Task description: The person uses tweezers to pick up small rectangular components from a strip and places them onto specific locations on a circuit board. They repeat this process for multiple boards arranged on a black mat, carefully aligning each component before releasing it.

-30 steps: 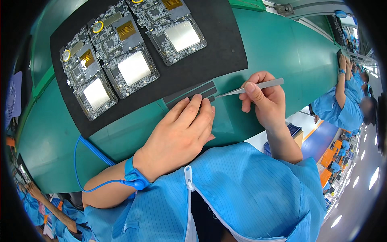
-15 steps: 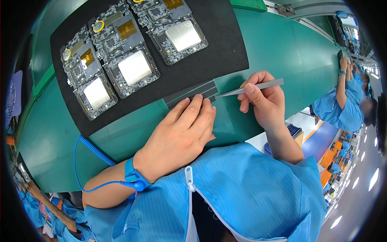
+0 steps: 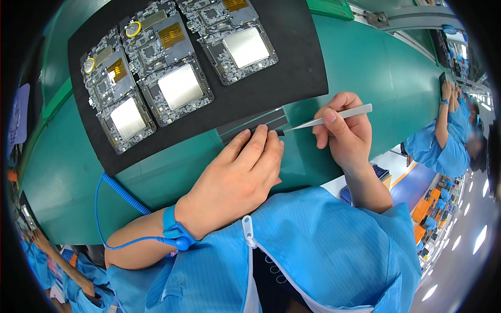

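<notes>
My left hand [image 3: 229, 172] lies palm down with its fingers stretched out. Its fingertips press on a clear sheet bearing several narrow dark strips [image 3: 250, 121], in front of the black mat. In my right hand [image 3: 347, 130], thumb and fingers pinch a pair of silver tweezers [image 3: 331, 117]. The fine tip points left and reaches the end of a short black strip [image 3: 279, 132] beside my left fingertips. Whether the tweezers grip that strip is too small to tell. My left fingers hide part of the sheet.
Three circuit boards [image 3: 180, 86] with silver shields lie on the black mat [image 3: 292, 62] over the green tabletop [image 3: 376, 68]. A blue coiled cord [image 3: 125, 194] runs to my left wrist strap [image 3: 175, 229]. Blue-clad co-workers [image 3: 438, 141] sit at both sides.
The whole view has shifted slightly. The tweezers stay at the strip's end, and that black strip now stands out more from the row. Both hands keep nearly the same pose.
</notes>
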Demonstrator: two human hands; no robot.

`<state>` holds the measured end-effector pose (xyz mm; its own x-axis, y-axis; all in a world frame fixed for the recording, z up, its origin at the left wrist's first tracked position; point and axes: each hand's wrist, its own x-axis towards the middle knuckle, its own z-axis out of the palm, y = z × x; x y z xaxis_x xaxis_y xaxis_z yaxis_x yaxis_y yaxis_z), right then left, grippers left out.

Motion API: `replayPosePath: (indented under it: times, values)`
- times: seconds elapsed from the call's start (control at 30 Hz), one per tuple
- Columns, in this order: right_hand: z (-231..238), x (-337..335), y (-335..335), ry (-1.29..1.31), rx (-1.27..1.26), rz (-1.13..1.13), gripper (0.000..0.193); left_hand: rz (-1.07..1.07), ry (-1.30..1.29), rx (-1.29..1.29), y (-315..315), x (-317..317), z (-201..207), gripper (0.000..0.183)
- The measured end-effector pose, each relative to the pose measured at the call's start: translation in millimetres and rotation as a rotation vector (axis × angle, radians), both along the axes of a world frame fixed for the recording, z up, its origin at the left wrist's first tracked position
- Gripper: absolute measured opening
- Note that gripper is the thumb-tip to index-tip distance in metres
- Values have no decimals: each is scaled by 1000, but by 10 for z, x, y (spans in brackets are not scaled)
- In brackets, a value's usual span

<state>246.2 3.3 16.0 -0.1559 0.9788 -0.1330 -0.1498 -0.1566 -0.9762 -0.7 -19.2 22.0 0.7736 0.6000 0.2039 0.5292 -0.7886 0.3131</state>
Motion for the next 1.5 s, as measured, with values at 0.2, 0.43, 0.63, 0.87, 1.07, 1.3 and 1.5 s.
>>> replayPosePath:
  times: [0.2, 0.43, 0.63, 0.87, 1.07, 1.3, 1.5]
  values:
    - [121, -46, 364, 245, -7, -16, 14, -18, -104, -72, 55, -77, 26, 54]
    - [272, -512, 1179, 149, 39, 123, 19, 413, -58, 100, 551, -65, 287, 61]
    - [140, -664, 1309, 114, 53, 127, 22, 393, 14, 177, 569, -69, 101, 61]
    - [112, -670, 1256, 81, 52, 113, 19, 394, 19, 193, 575, -50, 52, 58]
    - [104, -660, 1272, 67, 73, 124, 19, 390, 64, 222, 577, -57, 58, 56]
    - [89, -669, 1270, 82, 85, 120, 18, 387, 81, 217, 575, -55, 71, 57]
    - [94, -680, 1263, 98, 82, 107, 19, 408, 18, 172, 571, -38, 56, 59]
